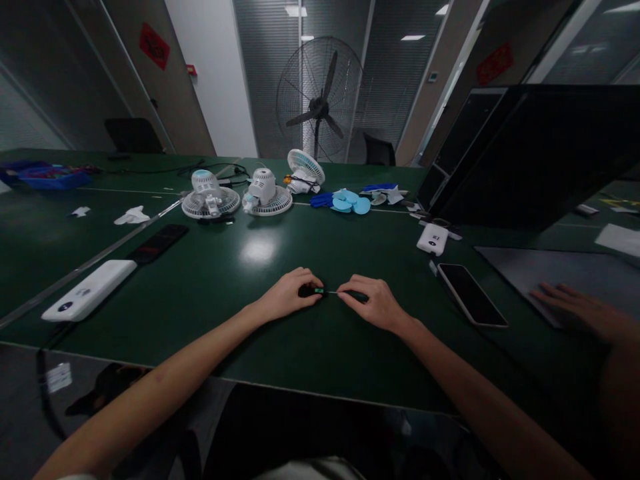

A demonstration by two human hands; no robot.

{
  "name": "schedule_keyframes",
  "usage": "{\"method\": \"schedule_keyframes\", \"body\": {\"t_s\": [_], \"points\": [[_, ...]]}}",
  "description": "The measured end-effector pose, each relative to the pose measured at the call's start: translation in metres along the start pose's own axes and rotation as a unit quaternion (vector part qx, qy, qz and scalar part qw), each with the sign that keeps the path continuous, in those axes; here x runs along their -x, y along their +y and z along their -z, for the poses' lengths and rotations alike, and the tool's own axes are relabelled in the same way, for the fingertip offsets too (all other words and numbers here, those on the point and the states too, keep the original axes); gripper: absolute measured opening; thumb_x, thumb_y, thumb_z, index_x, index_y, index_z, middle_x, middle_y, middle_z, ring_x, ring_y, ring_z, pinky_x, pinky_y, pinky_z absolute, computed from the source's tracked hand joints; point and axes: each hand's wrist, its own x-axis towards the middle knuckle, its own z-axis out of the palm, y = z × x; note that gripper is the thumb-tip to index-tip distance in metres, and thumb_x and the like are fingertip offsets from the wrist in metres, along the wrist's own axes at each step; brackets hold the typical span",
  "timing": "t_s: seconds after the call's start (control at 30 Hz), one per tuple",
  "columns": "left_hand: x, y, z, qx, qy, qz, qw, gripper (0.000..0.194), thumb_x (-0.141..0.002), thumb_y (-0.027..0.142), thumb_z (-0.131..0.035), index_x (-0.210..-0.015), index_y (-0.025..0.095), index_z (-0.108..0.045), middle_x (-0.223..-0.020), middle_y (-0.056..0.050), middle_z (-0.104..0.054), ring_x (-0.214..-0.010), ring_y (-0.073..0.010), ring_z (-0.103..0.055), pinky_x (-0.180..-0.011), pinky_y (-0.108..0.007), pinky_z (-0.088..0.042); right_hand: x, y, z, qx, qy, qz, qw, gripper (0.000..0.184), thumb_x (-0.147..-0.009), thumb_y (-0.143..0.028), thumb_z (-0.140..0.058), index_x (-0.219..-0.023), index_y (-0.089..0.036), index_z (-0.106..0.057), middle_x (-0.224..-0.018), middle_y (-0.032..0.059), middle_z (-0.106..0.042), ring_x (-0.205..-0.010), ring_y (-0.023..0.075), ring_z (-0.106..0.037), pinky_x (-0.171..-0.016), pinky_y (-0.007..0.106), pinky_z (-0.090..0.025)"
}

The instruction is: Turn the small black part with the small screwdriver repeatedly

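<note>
Near the front of the green table, my left hand is closed on a small dark piece with a green patch, pinched between thumb and fingers. Just to its right, my right hand grips a small screwdriver with a dark handle. The screwdriver's thin metal shaft points left, toward the dark piece. Whether its tip touches that piece is too small to tell. My fingers hide part of both things.
White fan heads stand farther back, beside light-blue round pieces. A phone and white power bank lie right; another white power bank lies left. Another person's hand rests at a grey mat, before a large black monitor.
</note>
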Motion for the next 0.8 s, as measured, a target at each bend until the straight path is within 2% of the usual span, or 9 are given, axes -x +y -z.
{"method": "schedule_keyframes", "body": {"t_s": [0.53,0.67,0.8], "points": [[-0.001,0.001,0.004,0.000,-0.016,-0.033,0.999,0.022,-0.099,0.035,-0.061,-0.112,0.019,-0.071,-0.108,-0.009,-0.064,-0.104,-0.0226,-0.058,-0.092,-0.035,-0.046,-0.003,-0.004,-0.004,0.030,-0.017,-0.001,0.999,0.019,-0.102,-0.034,-0.060,-0.112,-0.026,-0.074,-0.100,0.0039,-0.071,-0.081,0.0180,-0.067,-0.071,0.031,-0.051],[-0.001,0.000,0.003,-0.002,-0.019,-0.030,0.999,0.022,-0.099,0.035,-0.062,-0.111,0.019,-0.071,-0.108,-0.008,-0.064,-0.104,-0.0228,-0.058,-0.091,-0.036,-0.047,-0.009,-0.013,-0.009,-0.007,0.000,0.002,1.000,0.023,-0.104,-0.037,-0.057,-0.114,-0.025,-0.074,-0.103,0.0053,-0.072,-0.085,0.0187,-0.068,-0.074,0.032,-0.054],[-0.002,0.000,0.002,-0.003,-0.021,-0.029,0.999,0.022,-0.098,0.035,-0.062,-0.111,0.020,-0.071,-0.108,-0.008,-0.064,-0.105,-0.0230,-0.058,-0.091,-0.037,-0.047,-0.015,-0.019,-0.012,-0.044,-0.017,0.022,0.999,0.024,-0.104,-0.039,-0.058,-0.117,-0.025,-0.073,-0.105,0.0054,-0.071,-0.085,0.0182,-0.068,-0.075,0.031,-0.054]]}}
